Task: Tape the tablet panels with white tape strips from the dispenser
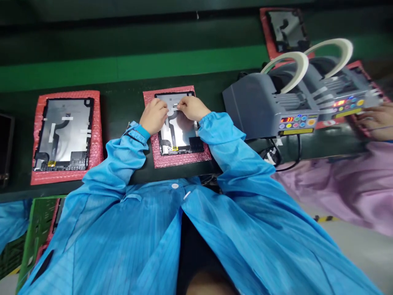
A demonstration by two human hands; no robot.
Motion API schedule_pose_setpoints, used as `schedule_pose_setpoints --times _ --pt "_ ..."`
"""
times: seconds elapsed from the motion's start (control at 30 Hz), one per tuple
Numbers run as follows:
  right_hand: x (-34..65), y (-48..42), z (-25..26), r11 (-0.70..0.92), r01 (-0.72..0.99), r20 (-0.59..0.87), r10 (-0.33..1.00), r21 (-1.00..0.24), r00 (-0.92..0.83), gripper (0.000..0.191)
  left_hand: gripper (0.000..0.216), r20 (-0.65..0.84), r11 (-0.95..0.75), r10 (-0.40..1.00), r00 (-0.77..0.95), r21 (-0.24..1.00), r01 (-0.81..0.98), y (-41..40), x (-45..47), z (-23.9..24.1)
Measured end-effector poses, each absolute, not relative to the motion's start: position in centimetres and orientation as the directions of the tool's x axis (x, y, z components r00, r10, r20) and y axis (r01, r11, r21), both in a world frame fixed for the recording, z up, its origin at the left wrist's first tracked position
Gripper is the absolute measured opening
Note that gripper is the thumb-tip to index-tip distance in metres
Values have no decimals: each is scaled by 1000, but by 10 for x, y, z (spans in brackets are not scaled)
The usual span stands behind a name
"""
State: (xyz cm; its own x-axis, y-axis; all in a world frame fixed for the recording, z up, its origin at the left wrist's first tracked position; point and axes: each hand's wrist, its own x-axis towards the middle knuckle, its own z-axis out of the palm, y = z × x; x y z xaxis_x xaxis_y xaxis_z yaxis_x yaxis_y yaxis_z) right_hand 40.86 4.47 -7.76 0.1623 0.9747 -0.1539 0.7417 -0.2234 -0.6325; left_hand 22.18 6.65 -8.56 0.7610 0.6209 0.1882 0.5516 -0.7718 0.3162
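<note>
A tablet screen assembly [181,135], silver-backed with a black frame, lies on pink bubble wrap [181,160] in front of me. My left hand [154,116] rests over its upper left edge, fingers curled and fingertips close together; what they hold is hidden. From the right, my right hand [193,108] reaches over the upper part, with thumb and forefinger pinched at a short white tape strip [175,109] between the hands. A dark flex cable [172,133] runs down the panel to a yellow patch [175,148].
Left of me, a similar screen assembly [69,135] with white tape strips lies on pink bubble wrap. Two grey tape dispensers [270,106] with white tape rolls stand at right, cables below. A co-worker's hand [377,121] is beyond them. A green crate [39,221] sits below the table.
</note>
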Motion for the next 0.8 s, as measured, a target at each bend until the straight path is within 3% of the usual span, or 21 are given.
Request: schedule_pose_setpoints --times 0.27,0.57,0.67,0.8 --pt "410 47 -80 -191 766 -129 981 -614 141 22 29 144 -795 576 805 331 509 62 230 -89" --pt "396 43 -71 -284 868 -190 956 -408 223 19 31 82 -794 575 814 295 532 54 231 -81" --pt "407 42 -76 -351 817 -106 934 -458 342 32 33 85 -792 579 811 294 535 52 232 -81" --pt "425 16 -76 -365 684 -3 884 -631 468 39 33 100 -781 593 799 316 539 56 231 -86"
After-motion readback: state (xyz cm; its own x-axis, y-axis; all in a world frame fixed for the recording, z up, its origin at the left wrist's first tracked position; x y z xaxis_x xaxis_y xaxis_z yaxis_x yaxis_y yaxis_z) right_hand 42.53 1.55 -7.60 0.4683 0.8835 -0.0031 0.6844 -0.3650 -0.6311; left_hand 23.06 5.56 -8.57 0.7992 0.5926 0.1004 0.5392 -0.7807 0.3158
